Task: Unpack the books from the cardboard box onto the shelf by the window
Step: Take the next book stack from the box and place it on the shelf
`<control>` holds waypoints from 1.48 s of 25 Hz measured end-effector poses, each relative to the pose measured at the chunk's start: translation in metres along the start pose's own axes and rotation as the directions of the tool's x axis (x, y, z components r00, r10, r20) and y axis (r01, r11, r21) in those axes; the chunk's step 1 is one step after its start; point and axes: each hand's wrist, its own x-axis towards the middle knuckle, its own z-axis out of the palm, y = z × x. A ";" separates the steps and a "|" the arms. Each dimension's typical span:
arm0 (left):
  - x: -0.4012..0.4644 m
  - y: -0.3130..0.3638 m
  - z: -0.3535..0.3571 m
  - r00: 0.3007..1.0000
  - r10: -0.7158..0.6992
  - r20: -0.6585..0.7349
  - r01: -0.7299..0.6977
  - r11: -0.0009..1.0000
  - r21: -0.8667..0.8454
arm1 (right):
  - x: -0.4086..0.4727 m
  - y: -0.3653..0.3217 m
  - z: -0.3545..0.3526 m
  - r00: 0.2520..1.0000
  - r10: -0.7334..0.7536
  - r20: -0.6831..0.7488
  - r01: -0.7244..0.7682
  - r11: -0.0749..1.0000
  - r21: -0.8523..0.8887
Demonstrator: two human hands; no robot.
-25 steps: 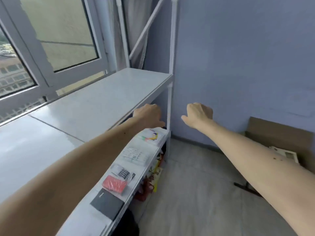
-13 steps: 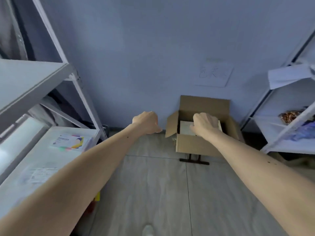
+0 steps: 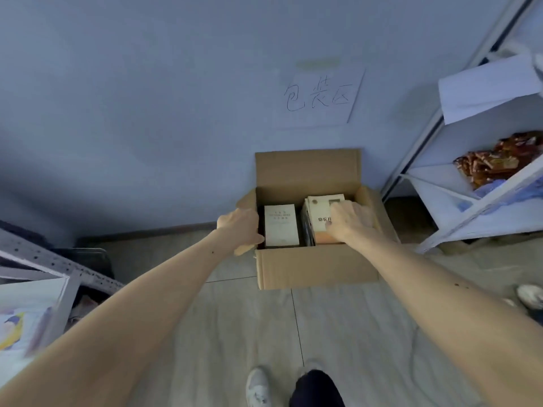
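Note:
An open cardboard box stands on the floor against the blue wall, flaps up. Inside lie a cream book on the left and a stack topped by a cream and orange book on the right. My left hand hangs at the box's left rim beside the cream book, fingers loosely curled, holding nothing that I can see. My right hand rests flat on the top book of the right stack, fingers spread over its cover. The shelf by the window shows only as a corner at the left edge.
A white rack with a patterned bundle and paper stands at the right. A handwritten paper sign hangs on the wall above the box. My shoes are on the tiled floor below. Another shoe sits far right.
My view has swung from the window shelf to the box and moved closer. Both hands have travelled to the box; the right one has come down onto the right-hand stack.

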 end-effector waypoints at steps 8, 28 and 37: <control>0.185 0.041 0.060 0.987 -0.061 0.150 0.061 0.998 0.006 | 0.194 0.043 0.094 0.975 -0.134 0.178 0.142 0.989 -0.032; 0.411 -0.001 0.309 0.804 -0.292 0.517 0.449 0.869 -0.208 | 0.396 -0.060 0.380 0.924 -0.087 0.372 -0.062 0.926 0.372; 0.420 -0.006 0.312 0.739 -0.292 0.608 0.610 0.674 -0.417 | 0.417 -0.067 0.409 0.766 0.080 0.638 -0.495 0.706 0.506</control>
